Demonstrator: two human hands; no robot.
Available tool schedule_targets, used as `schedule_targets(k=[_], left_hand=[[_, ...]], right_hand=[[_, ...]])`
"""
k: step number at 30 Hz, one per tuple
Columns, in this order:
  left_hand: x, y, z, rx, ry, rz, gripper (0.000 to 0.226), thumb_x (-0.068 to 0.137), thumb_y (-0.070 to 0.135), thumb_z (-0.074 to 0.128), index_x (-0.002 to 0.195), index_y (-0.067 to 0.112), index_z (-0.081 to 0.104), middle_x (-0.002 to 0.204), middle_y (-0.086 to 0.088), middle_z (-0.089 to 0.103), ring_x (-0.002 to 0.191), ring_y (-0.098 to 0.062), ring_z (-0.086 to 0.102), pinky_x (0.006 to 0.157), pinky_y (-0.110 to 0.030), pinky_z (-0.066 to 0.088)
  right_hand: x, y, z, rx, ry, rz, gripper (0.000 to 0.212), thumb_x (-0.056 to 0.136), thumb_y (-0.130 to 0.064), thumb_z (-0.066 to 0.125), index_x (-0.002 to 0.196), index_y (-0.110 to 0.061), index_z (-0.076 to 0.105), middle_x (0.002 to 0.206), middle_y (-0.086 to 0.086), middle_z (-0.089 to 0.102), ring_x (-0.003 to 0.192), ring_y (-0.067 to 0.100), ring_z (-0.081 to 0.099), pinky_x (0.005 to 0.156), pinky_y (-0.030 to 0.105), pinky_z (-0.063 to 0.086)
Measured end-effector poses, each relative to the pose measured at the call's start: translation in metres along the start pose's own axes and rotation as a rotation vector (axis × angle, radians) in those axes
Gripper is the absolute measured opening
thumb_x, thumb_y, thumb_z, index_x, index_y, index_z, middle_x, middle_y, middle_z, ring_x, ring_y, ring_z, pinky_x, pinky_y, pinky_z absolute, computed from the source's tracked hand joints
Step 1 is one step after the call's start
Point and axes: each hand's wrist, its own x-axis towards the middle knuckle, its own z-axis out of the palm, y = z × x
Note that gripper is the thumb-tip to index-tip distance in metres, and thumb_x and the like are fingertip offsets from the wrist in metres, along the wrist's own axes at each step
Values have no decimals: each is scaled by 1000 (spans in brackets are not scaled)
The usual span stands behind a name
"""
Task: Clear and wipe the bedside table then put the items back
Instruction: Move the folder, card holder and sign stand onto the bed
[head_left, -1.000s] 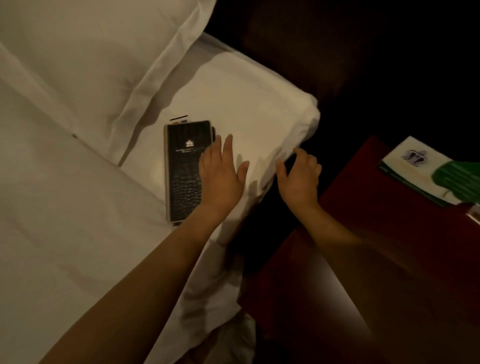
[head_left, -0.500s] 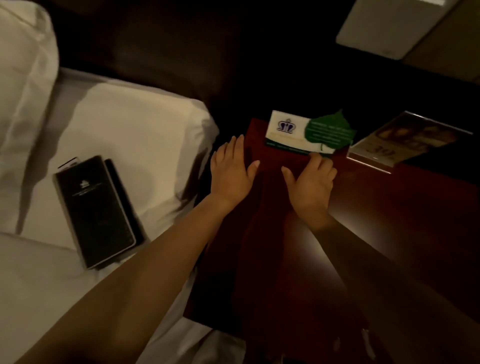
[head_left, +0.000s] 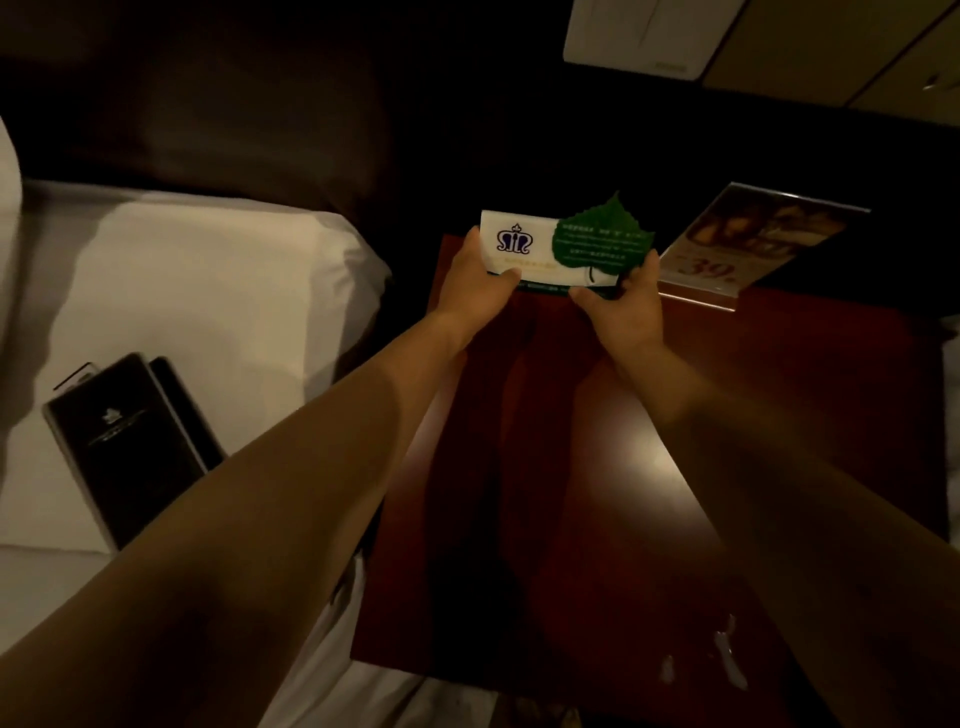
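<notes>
- Dim light falls on a dark red wooden desk (head_left: 597, 467) beside a bed (head_left: 218, 291) with white sheets; a dark headboard runs behind both.
- We hold a white card with a crown logo (head_left: 519, 249) at the desk's far edge, a green leaf-shaped card (head_left: 602, 236) lying over its right half.
- Our left hand (head_left: 478, 291) pinches the white card's left end, thumb on top; our right hand (head_left: 623, 306) grips the right end by the leaf's stalk.
- We judge these cards light, thin and somewhat stiff, likely smooth enough to slide against each other, so holding both ends keeps the stack together.
- Beneath them shows a dark green edge, perhaps another card; we cannot tell.
- Just right of our hands stands a clear acrylic sign holder (head_left: 748, 244), tilted back, not yet removed; it looks rigid and best taken by its base.
- On the bed lies a black leather-look folder (head_left: 130, 447), well apart from the desk.
- Whitish smears mark the desk's near right corner.
</notes>
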Motion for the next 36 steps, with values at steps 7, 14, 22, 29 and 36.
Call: schedule_targets(k=[7,14,22,29,36], left_hand=[[-16,-16,-13,-80,140,-98,38,93,5,42,130,13,47,131,-7,57,115,-19,54,90,-28,44],[-53,-31,-44,-263,474,-167,40,93,5,42,132,7,45,128,-16,56,116,-26,56,101,-41,48],[-121,-66,-99,-231,844,-284,52,95,15,44,144,8,32,139,-16,40,130,-31,41,111,-44,36],[-191,-97,-147,-246,1101,-384,45,92,10,46,136,6,42,130,-20,47,121,-33,46,104,-47,41],[-286,-146,-190,-229,1316,-579,42,92,19,46,132,6,44,129,-20,49,121,-35,45,103,-47,42]], right_hand=[[-8,-6,19,-13,-22,-50,64,83,-5,64,138,-5,32,133,19,48,122,30,51,103,47,46],[-42,-20,63,-73,-125,-168,57,88,-13,60,137,1,35,131,21,48,121,33,52,101,49,45],[-105,-32,123,-138,-407,-271,56,89,-11,60,137,2,34,133,21,47,124,34,48,103,49,42],[-170,-41,178,-154,-644,-289,57,88,-13,60,138,-1,34,135,18,46,122,31,51,104,47,44],[-259,-36,229,-235,-925,-333,50,88,-15,60,133,-6,40,130,17,51,115,31,55,100,46,46]])
